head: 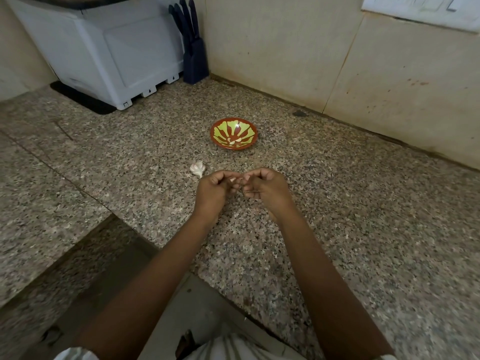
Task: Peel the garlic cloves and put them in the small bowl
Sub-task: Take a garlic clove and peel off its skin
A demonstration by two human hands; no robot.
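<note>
— Garlic bulb (198, 168), partly stripped, lying just left of the hands. Left hand (213, 189) curled, pinching a clove (232, 180); right hand (267, 187) curled too, nipping its skin.
— Done so far?
— A few peeled cloves (232, 142) in the small bowl (214, 131) beyond; rest of the bulb left, probably.
— In the way?
— Nothing near: white box (104, 48) and knife block (195, 63) well back, left.

You have a speckled granite worktop (337, 229) filling most of the frame. At upper left a white plastic box (109, 48) stands on a black mat (78, 96). Just right of it is a dark knife block (195, 61), against the beige tiled wall (285, 48).
</note>
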